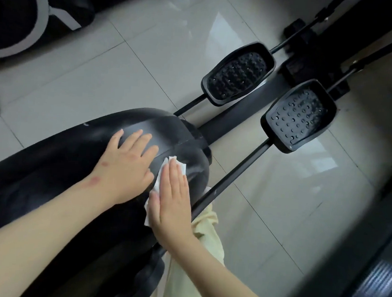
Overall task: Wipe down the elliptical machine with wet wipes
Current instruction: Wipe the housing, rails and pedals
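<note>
The elliptical machine's black rounded housing point(63, 163) fills the lower left of the head view. My left hand point(127, 164) rests flat on its top with straight, spread fingers. My right hand point(171, 197) lies flat with its fingers together, pressing a white wet wipe point(158, 180) against the housing's right side. The wipe shows at my fingertips and along the thumb side of that hand. Two black studded pedals point(238, 74) point(299, 115) sit on bars beyond the housing.
Pale glossy floor tiles point(127, 59) surround the machine. Another black and grey machine point(26, 16) stands at the top left. A dark ribbed surface point(379, 283) lies at the lower right. My pale yellow trouser leg point(194, 274) is just below the housing.
</note>
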